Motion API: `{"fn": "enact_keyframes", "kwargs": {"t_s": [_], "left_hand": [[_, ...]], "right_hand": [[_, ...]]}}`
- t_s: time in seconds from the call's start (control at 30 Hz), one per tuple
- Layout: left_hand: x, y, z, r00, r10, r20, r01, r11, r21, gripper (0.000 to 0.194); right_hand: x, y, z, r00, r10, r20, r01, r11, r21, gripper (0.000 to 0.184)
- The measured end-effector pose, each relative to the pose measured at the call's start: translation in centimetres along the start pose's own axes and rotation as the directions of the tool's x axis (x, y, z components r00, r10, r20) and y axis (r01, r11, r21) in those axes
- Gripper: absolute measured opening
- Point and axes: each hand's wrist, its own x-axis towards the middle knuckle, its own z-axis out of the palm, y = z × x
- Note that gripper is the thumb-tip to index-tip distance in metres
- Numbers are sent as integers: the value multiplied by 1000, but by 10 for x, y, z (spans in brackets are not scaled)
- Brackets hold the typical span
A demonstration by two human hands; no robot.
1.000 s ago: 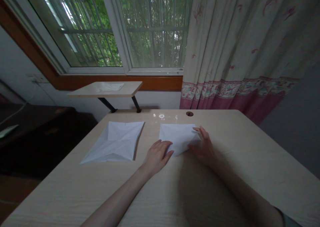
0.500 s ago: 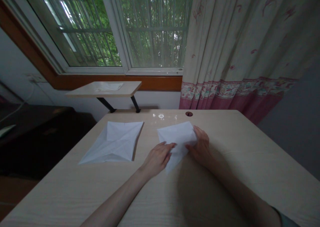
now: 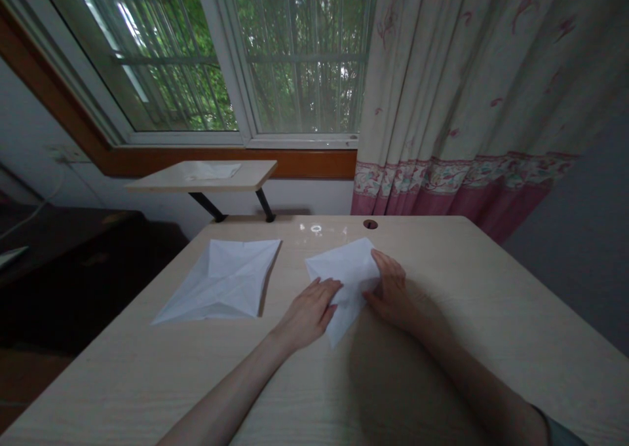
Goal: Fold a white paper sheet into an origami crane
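Note:
A folded piece of white paper lies on the desk in front of me, one pointed corner toward me. My left hand rests on its left side, fingers stretched out flat over the paper and the thumb lower down by the edge. At the right edge, my right hand has its fingers and thumb curled round the paper, holding it. Part of the sheet is hidden under both hands. To the left lies a second white paper, creased and folded, touched by neither hand.
The pale wooden desk carries a small raised shelf at the back left, with a white sheet on it. A round cable hole sits near the far edge. Behind are a barred window and a patterned curtain.
The folded paper has turned slightly, its near corner shifting toward me. My right hand has moved a little to the left with the paper's edge. My left hand has hardly moved.

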Motion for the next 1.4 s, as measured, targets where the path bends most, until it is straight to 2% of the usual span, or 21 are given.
{"fn": "enact_keyframes", "kwargs": {"t_s": [0.43,0.73,0.93,1.2,1.3,1.4], "left_hand": [[3,11,-10,1000,8,-18,-6,994,109,33],[-1,6,0,993,110,33,-111,993,45,46],[-2,6,1,994,88,70,-92,994,54,55],[-2,6,3,996,63,57,-67,994,84,51],[-2,5,3,996,67,59,-73,993,96,50],[-2,5,3,996,63,59,-69,992,106,51]], "right_hand": [[-2,0,5,997,65,33,-63,996,-66,82],[-5,4,10,995,85,45,-81,993,-83,80],[-5,4,11,993,116,34,-111,987,-112,79],[-6,7,11,995,104,-2,-104,991,-86,58],[-7,7,10,993,117,-10,-117,991,-65,34],[-3,2,4,989,135,54,-133,990,-52,8]]}}
